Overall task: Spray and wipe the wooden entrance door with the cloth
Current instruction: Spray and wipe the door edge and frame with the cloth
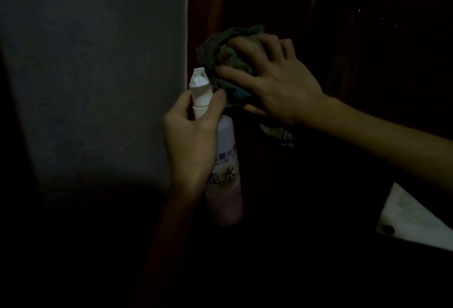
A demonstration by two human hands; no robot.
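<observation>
The scene is very dark. My left hand [193, 136] grips a white spray bottle [226, 185] by its neck, upright, its white nozzle [200, 84] pointing up beside the door frame. My right hand [277, 79] presses a bunched greenish cloth [220, 48] flat against the dark reddish wooden door [380, 38], fingers spread over it. Part of the cloth hangs below my right palm. The bottle's nozzle almost touches the cloth's lower left edge.
A grey wall [93, 62] fills the left half, meeting the reddish door frame [203, 1]. A pale slab with a dark round spot [414, 219] shows at the lower right. The lower part of the view is black.
</observation>
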